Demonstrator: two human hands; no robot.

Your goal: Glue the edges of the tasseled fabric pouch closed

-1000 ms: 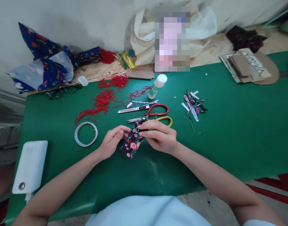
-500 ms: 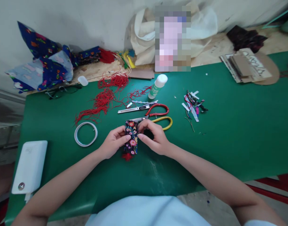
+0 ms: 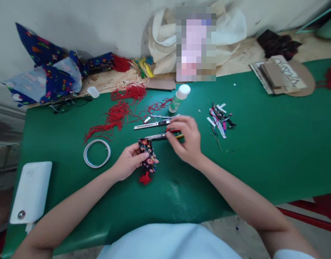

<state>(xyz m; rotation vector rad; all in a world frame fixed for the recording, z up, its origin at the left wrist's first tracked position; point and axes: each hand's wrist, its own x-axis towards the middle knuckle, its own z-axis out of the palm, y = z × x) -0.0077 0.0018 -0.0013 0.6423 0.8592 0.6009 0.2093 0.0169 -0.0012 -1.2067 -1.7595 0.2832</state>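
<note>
My left hand (image 3: 127, 163) pinches the floral fabric piece (image 3: 146, 154) upright, freeing my right hand (image 3: 187, 138) to close loosely on the scissors (image 3: 165, 135).

Two bare forearms reach forward from the bottom corners and angle inward toward each other. The left hand (image 3: 129, 161) lies palm-up and partly curled, its thumb pressed across toward the fingertips in a pinching grip, wrist low. The right hand (image 3: 186, 138) sits slightly farther forward, palm down, knuckles up, fingers bent and closed together toward the left, its wrist raised a little. The two hands are near each other without touching.
</note>
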